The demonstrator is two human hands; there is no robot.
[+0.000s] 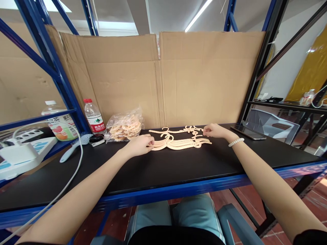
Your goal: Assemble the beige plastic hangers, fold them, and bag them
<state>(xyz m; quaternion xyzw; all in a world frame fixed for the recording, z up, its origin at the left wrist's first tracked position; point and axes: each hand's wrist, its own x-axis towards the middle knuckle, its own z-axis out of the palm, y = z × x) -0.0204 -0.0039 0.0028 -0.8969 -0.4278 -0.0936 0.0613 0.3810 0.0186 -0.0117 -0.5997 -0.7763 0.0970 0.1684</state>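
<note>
A stack of small cream plastic hangers (178, 142) lies on the black shelf top (163, 166), with a single hanger (178, 130) just behind it. My left hand (140, 144) is closed, pinching the left end of the stack. My right hand (214, 131) is closed too, its fingers gripping the right end of the hangers. A white bead bracelet sits on my right wrist.
A clear bag of more hangers (125, 127) stands left of the stack, beside a water bottle (94, 117), a blue brush (74, 146) and a white cable (66, 180). A phone (247, 132) lies at the right. Cardboard sheets (163, 78) wall the back.
</note>
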